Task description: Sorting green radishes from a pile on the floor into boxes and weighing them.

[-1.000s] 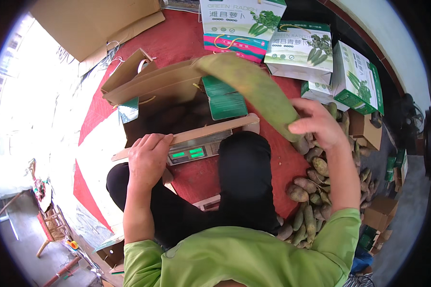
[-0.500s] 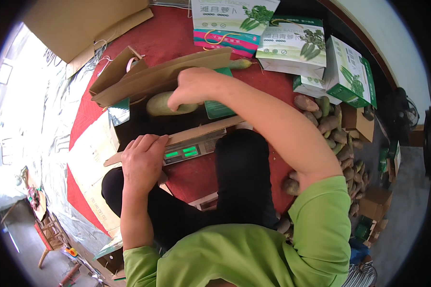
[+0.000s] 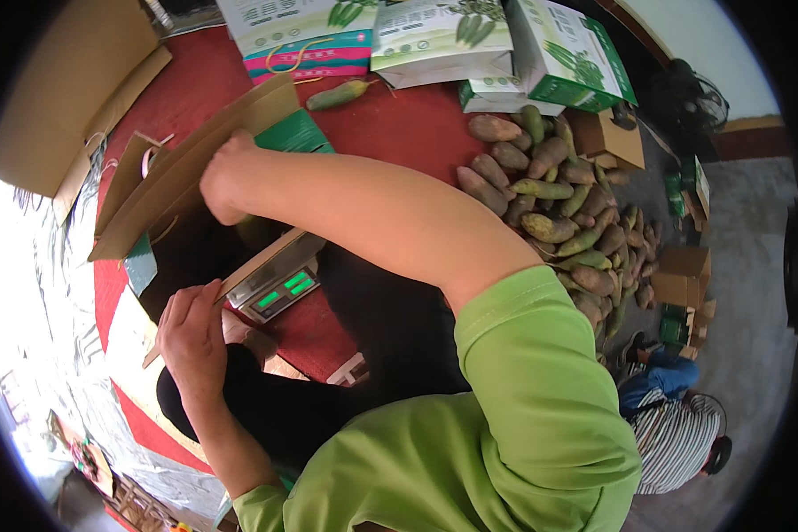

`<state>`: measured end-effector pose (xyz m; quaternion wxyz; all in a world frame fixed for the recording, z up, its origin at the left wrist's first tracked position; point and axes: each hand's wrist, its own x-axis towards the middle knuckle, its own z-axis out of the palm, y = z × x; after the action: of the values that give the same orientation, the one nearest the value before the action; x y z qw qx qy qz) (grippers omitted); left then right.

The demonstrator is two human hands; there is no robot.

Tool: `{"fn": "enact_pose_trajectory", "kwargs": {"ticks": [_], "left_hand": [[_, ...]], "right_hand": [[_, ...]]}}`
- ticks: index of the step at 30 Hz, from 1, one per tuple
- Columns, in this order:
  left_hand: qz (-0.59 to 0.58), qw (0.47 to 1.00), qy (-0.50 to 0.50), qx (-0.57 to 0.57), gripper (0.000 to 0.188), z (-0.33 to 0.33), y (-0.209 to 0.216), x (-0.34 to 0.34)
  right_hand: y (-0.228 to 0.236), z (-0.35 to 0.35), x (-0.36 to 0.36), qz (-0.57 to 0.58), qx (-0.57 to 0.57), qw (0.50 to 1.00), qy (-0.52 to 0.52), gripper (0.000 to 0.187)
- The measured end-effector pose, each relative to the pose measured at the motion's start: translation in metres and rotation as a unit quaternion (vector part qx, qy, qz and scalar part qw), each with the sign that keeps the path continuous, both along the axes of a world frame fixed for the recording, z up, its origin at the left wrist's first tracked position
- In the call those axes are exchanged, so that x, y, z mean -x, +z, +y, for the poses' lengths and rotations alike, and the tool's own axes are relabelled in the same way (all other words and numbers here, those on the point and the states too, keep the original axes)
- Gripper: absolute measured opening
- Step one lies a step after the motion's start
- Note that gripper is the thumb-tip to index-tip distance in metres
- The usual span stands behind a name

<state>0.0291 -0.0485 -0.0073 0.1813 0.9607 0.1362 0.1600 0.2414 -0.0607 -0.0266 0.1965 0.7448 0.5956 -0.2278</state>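
The right hand (image 3: 228, 177) is hanging over 1 open carton (image 3: 262, 115); its fingers are not showing, so whether it is holding anything cannot be told. Just beneath that hand, inside the carton, 1 mostly hidden radish (image 3: 255, 232) is lying, nearer to it than to the left hand (image 3: 192, 337); its long axis is not showing. The left hand is gripping the near flap (image 3: 262, 260), 1 scale (image 3: 279, 293) sitting to its right. Right of both hands, an uncountable radish pile (image 3: 550, 195) is resting.
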Motion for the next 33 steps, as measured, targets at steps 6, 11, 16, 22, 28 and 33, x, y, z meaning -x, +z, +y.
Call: {"fn": "enact_pose_trajectory", "kwargs": {"ticks": [6, 11, 16, 22, 28, 33], "left_hand": [[-0.013, 1.000, 0.004, 0.006, 0.019, 0.000, -0.005, 0.000], [0.008, 1.000, -0.009, 0.015, 0.018, 0.000, -0.004, -0.003], [0.009, 1.000, -0.011, 0.023, 0.016, 0.002, -0.008, 0.000], [0.003, 1.000, -0.030, 0.001, 0.016, 0.007, -0.015, 0.002], [-0.012, 0.999, -0.040, -0.022, 0.015, 0.011, -0.016, 0.006], [-0.009, 0.998, -0.044, -0.052, 0.015, 0.012, -0.020, 0.005]], "right_hand": [[0.011, -0.012, -0.015, 0.098, -0.073, 0.990, -0.076, 0.052], [-0.014, -0.013, -0.003, -0.050, 0.056, 0.997, -0.012, 0.042], [0.029, -0.056, -0.001, 0.080, -0.267, 0.959, -0.053, 0.037], [0.026, -0.168, 0.005, 0.228, -0.734, 0.602, -0.216, 0.018], [-0.102, -0.281, 0.014, 0.293, -0.599, 0.525, -0.529, 0.014], [-0.247, -0.380, 0.047, 0.145, -0.380, 0.640, -0.652, 0.023]]}}
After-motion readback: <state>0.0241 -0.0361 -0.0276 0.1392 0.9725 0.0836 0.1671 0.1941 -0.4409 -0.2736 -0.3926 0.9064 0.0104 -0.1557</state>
